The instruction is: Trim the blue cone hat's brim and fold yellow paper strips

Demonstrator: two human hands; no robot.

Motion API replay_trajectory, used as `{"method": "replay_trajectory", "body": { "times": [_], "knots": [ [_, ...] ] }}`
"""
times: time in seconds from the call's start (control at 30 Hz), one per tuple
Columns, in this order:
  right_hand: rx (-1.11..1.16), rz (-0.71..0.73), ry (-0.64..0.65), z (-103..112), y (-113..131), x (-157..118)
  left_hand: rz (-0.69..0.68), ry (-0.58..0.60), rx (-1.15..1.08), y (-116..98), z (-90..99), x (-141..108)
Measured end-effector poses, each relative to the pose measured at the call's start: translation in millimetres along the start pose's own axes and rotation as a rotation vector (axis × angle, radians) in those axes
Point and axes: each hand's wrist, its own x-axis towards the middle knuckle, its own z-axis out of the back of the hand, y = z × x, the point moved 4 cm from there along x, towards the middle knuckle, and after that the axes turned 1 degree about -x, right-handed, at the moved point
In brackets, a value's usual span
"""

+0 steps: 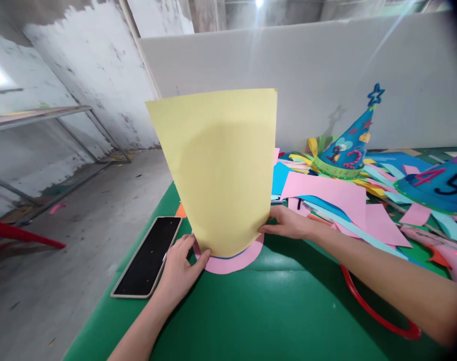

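Note:
A large sheet of yellow paper (224, 170) stands upright, curved at its bottom and leaning a little. Its lower edge rests on a round pink paper piece (234, 265), and a thin blue line shows where they meet. At the lower left edge of the sheet, my left hand (183, 265) grips it, thumb in front and fingers partly hidden. My right hand (286, 221) pinches the lower right edge between thumb and fingers. What lies behind the sheet is hidden.
A dark-screened phone or tablet (147, 258) lies left of my left hand, near the edge of the green table (251, 316). Red scissors (378, 313) lie partly under my right forearm. Blue party hats (346, 145) and pink paper scraps (326, 193) cover the right side.

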Motion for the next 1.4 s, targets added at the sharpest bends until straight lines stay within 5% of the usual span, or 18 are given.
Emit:
{"method": "replay_trajectory", "body": {
  "times": [0.5, 1.4],
  "knots": [
    [-0.004, -0.137, -0.089, -14.4, 0.6, -6.5, 0.098, 0.036, -0.125, 5.5, -1.8, -4.7],
    [0.206, -0.043, 0.021, -15.9, 3.2, -11.1, 0.033, 0.078, -0.185, 12.4, 0.7, 0.1]
  ]
}}
